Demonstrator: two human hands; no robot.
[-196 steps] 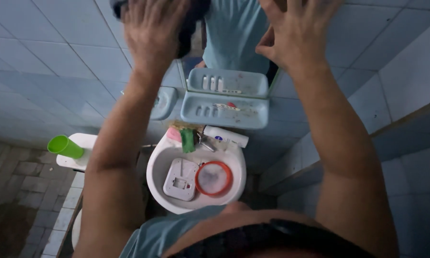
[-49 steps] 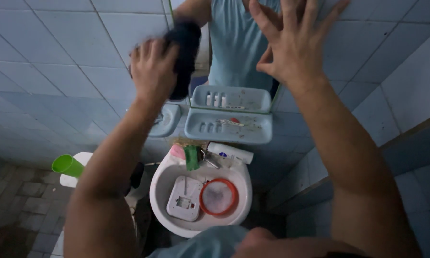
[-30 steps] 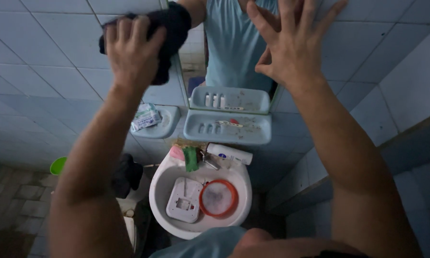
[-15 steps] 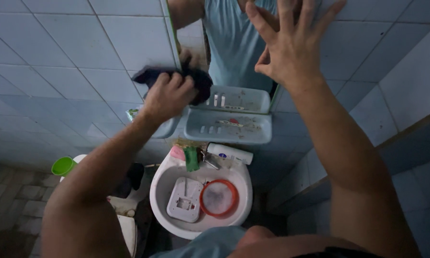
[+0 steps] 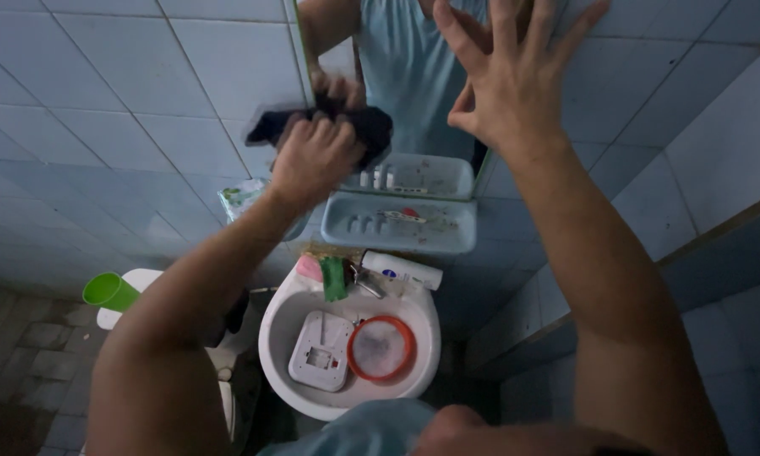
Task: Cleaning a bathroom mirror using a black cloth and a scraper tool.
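Left hand (image 5: 314,158) dropped lower, gripping dark cloth (image 5: 371,128) | right hand (image 5: 506,80) spread on mirror (image 5: 414,76) | blue-tiled wall (image 5: 143,93)

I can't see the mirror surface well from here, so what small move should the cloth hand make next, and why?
Probably sweep the dark cloth rightward along the mirror's lower edge. The left hand presses it at the bottom left corner, just above the blue shelf, while the right hand braces flat against the mirror's right side, so the strip between them looks uncovered.
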